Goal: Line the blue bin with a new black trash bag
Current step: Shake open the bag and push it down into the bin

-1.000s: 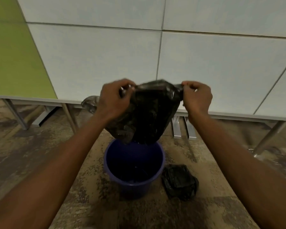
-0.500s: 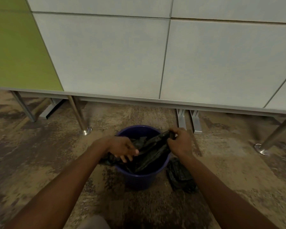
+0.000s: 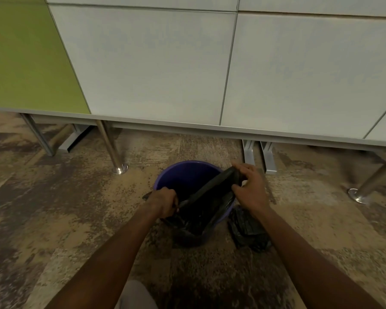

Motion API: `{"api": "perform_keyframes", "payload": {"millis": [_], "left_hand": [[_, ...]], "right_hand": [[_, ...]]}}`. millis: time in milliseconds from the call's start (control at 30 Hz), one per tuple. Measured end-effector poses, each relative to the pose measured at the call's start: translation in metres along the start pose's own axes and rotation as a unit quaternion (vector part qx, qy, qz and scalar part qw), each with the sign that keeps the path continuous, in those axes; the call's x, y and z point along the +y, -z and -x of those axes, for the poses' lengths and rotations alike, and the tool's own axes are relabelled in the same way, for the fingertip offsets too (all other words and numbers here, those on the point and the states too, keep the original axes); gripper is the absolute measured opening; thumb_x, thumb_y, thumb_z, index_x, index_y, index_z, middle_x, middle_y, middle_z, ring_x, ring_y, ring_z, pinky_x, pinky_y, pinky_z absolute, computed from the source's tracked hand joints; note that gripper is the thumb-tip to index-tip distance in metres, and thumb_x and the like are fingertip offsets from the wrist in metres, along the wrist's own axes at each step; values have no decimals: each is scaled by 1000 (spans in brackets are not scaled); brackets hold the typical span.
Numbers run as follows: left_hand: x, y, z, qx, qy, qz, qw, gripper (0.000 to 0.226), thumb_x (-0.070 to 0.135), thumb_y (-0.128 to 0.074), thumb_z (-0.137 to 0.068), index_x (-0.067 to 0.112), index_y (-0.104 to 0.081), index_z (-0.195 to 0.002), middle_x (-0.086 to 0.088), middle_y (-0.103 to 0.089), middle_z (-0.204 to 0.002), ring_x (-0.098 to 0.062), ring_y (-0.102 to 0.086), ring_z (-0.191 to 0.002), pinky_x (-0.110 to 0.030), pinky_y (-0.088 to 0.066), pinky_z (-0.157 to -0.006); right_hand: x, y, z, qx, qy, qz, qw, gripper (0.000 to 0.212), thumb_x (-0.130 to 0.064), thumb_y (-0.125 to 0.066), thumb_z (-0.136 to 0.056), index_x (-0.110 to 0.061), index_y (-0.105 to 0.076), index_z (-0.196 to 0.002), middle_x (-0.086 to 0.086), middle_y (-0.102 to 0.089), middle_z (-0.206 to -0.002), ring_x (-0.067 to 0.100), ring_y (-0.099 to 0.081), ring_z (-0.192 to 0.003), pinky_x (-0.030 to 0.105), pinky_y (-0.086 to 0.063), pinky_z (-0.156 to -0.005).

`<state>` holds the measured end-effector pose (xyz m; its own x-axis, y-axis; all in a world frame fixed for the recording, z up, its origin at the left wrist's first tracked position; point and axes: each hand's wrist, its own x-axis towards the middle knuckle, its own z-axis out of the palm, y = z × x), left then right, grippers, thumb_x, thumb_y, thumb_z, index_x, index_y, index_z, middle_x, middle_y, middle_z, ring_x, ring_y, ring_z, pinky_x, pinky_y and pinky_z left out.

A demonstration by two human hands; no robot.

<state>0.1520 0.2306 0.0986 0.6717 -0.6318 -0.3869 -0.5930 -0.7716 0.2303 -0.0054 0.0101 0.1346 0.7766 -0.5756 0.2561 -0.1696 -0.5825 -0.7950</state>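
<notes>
From the head view, a round blue plastic bin stands on mottled brown carpet, at 12 o'clock from the person. A thin, crinkled black trash bag hangs inside it, its mouth stretched across the opening. The left hand is fisted on the bag's edge at the bin's 8 o'clock rim; the right hand pinches it at 2 o'clock. A second crumpled black bag lies on the carpet at the bin's 4 o'clock.
</notes>
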Motion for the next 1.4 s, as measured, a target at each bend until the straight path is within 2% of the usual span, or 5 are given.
{"api": "perform_keyframes", "payload": {"millis": [200, 700, 967, 1233, 1400], "left_hand": [[-14, 3, 0, 153, 1, 85, 984, 12, 19, -58, -99, 19, -70, -96, -2, -72, -95, -23, -67, -90, -42, -57, -85], [-9, 9, -18, 362, 23, 188, 913, 14, 31, -54, -102, 24, -61, -93, 11, -51, -72, -12, -48, -66, -26, -29, -51], [-16, 5, 2, 380, -12, 147, 913, 24, 17, -54, -96, 28, -34, -103, 7, -55, -70, -11, -51, -55, -28, -37, -48], [-32, 5, 1, 302, -81, 71, 947, 10, 17, -58, -96, 20, -58, -87, 0, -62, -109, -22, -61, -83, -28, -36, -66], [-41, 1, -13, 302, -61, -9, 951, 32, 38, -49, -96, 15, -69, -105, -3, -54, -124, -28, -65, -80, -36, -52, -70]], "right_hand": [[29, -5, 15, 30, -97, 23, 995, 42, -8, -71, -92, -17, -65, -133, 2, -62, -127, 26, -58, -124, 50, -50, -108], [-5, -113, 102, 257, -367, -151, 881, 110, -33, -91, -74, -34, -19, -157, 22, -21, -161, 45, -45, -135, 46, -45, -103], [-7, -122, 134, 209, -249, -55, 944, 52, -4, -81, -82, -10, -53, -126, 19, -54, -130, 36, -60, -112, 37, -50, -85], [23, -117, 136, 196, -132, 18, 971, 18, 10, -70, -85, -4, -68, -97, 16, -64, -101, 35, -64, -88, 36, -47, -73], [41, -119, 127, 127, -169, 13, 977, 56, -10, -73, -93, -8, -56, -146, 22, -63, -134, 43, -61, -120, 53, -53, -97]]}}
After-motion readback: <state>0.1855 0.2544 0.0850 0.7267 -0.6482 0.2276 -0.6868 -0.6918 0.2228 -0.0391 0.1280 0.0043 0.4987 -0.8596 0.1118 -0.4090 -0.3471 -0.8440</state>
